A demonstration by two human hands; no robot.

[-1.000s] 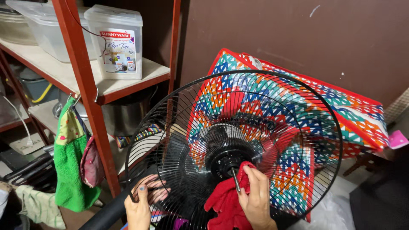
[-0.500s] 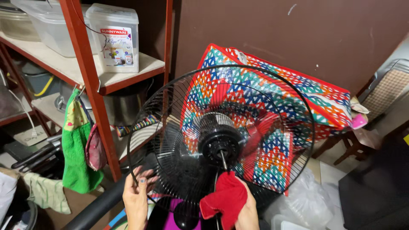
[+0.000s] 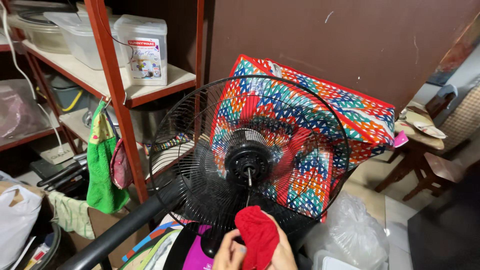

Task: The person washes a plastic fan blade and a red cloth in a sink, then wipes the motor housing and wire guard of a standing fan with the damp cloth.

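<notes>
Both hands are cut off by the bottom edge at 6 o'clock: of the left hand [image 3: 229, 254] only fingers show; the right hand [image 3: 284, 255] lies mostly behind the red cloth [image 3: 258, 236]. The fan guard [image 3: 248, 159] screens the colourful woven bag [image 3: 320, 125]. The fan's stand is out of view.

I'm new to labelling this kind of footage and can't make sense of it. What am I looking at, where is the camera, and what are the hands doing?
The camera sits on a person's head and looks down, so the two bare hands at the bottom edge are their own. The left hand and the right hand together hold a bunched red cloth. Just above stands a black wire fan guard, with no blades, only the motor hub and its shaft. Behind it leans a colourful patterned bag. On the left, a red-framed shelf carries plastic containers; a green towel hangs from it.
</notes>
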